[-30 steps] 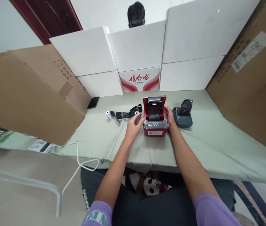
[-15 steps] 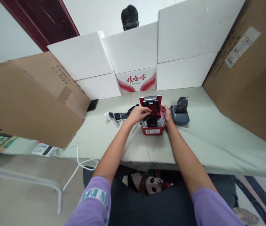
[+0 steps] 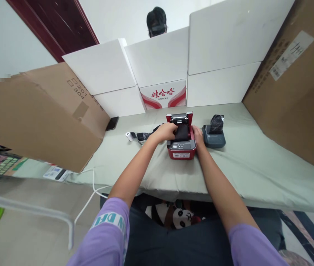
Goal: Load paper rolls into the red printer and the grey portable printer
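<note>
A small red-and-black printer [image 3: 182, 152] stands on the cloth-covered table with its lid [image 3: 179, 119] raised. Out of its open bay rises a wide black strip [image 3: 182, 132], like a film or ribbon. My left hand [image 3: 167, 132] is closed at the strip's left edge, its fingertips partly hidden. Against the printer's right wall lies my right hand [image 3: 198, 136], its fingers curled round the side. Left of the printer, a small white roll [image 3: 129, 136] lies beside a dark printed strip [image 3: 142, 136] that runs behind my left hand.
Close on the right sits a dark grey device [image 3: 214, 140] with a black strip standing up from it. White boxes [image 3: 159, 59] line the back, and cardboard panels [image 3: 48, 111] flank both sides. A phone [image 3: 112, 123] lies at the left panel; a white cable [image 3: 93, 181] hangs off the front edge.
The black strip now stands higher out of the printer's bay, and my left hand has closed at its edge. My right hand stays at the printer's side. The view has shifted slightly.
</note>
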Demonstrator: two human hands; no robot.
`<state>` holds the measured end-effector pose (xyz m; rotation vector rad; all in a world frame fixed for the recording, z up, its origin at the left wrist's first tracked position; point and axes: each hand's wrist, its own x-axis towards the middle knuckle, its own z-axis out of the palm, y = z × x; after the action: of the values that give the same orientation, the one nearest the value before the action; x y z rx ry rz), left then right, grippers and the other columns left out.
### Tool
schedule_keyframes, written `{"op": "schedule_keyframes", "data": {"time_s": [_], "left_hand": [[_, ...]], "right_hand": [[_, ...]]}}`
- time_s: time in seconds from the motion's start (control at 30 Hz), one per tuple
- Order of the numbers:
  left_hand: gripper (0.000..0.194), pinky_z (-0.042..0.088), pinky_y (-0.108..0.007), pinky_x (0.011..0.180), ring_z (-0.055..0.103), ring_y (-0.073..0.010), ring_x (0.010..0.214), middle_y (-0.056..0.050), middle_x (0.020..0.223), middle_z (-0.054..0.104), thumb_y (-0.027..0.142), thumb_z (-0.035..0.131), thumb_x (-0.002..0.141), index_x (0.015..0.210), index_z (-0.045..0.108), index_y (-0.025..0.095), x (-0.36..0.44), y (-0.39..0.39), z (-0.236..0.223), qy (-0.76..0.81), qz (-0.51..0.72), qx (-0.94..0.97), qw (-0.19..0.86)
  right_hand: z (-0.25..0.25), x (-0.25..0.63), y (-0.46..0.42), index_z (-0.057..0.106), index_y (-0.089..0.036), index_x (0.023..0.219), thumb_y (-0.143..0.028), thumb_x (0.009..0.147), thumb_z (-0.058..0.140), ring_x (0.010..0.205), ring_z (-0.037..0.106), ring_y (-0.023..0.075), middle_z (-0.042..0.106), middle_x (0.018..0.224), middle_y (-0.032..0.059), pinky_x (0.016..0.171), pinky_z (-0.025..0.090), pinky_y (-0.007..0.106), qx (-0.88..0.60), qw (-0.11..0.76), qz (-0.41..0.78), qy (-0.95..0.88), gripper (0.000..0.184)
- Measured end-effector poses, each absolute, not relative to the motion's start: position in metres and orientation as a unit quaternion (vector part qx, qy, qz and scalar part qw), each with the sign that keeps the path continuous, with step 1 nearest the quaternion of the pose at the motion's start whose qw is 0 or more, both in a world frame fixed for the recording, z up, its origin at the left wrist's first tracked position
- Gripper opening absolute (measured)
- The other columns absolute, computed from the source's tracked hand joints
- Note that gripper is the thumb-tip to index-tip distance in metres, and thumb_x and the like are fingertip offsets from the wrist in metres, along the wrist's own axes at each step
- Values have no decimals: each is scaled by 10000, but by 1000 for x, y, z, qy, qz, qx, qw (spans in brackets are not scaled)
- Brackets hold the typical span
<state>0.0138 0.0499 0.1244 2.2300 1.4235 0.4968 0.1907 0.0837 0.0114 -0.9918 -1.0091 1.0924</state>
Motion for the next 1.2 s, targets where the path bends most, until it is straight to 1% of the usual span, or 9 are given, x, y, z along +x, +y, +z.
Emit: {"op": "schedule_keyframes", "data": {"time_s": [0.1,0.23,0.37,0.47,0.57,0.83,1.0,1.1,1.2], "left_hand": [[253,510,-323,841,639,-204,802,-37,832,730,152,723,664,897,806,204,-16,21,132,493,294,792,209],[559,507,-248,705,619,-124,743,-71,1148,740,338,743,755,1297,707,203,-64,-29,111,566,518,613,190],[468,520,-261,720,694,-160,802,-59,1144,747,319,729,755,1209,705,212,-87,-63,65,675,502,517,160],[325,519,-364,939,692,-240,1008,-32,1092,773,242,723,747,1072,728,245,-84,-72,39,757,417,497,86],[290,448,-460,1067,617,-304,1158,-34,1107,777,285,743,768,1057,732,264,-76,-73,30,804,351,479,38],[264,422,-471,1042,597,-334,1171,-41,1072,791,420,768,804,1014,724,267,-91,-79,31,807,314,495,65],[614,473,-419,968,617,-307,1100,-81,1143,728,470,817,775,1325,649,253,-103,-81,40,763,391,513,29],[458,474,-394,958,624,-281,1077,-90,1141,715,432,722,880,1298,680,248,-97,-60,65,713,424,558,-26],[360,403,-458,1038,604,-316,1172,-70,1190,756,391,695,910,1255,726,291,-79,-20,91,677,317,664,-14]], "right_hand": [[12,191,79,617,-232,778,-528,871,504,956,629,211,697,859,24,1016,523,402,-439,630,442,-463,330],[14,190,78,590,-236,777,-555,884,447,962,595,208,672,861,25,983,505,375,-452,617,426,-483,365],[11,190,80,578,-242,766,-606,864,486,932,583,209,657,847,22,956,495,360,-445,625,434,-472,388],[9,191,83,600,-242,764,-593,859,519,936,581,220,676,873,40,948,489,361,-429,639,436,-467,373],[8,192,85,624,-243,776,-572,876,519,955,580,229,688,889,50,965,479,369,-429,642,434,-465,359],[4,191,87,647,-246,780,-578,881,542,949,620,221,699,881,30,981,511,380,-429,644,443,-453,363],[3,191,90,663,-252,813,-588,867,549,976,639,222,715,923,32,1012,512,382,-429,643,454,-443,360],[2,191,92,664,-253,799,-576,867,555,972,644,224,716,916,31,1021,511,389,-427,648,449,-444,347],[-1,191,93,673,-251,801,-558,853,580,945,649,217,711,905,26,1015,517,388,-411,659,454,-436,324]]}}
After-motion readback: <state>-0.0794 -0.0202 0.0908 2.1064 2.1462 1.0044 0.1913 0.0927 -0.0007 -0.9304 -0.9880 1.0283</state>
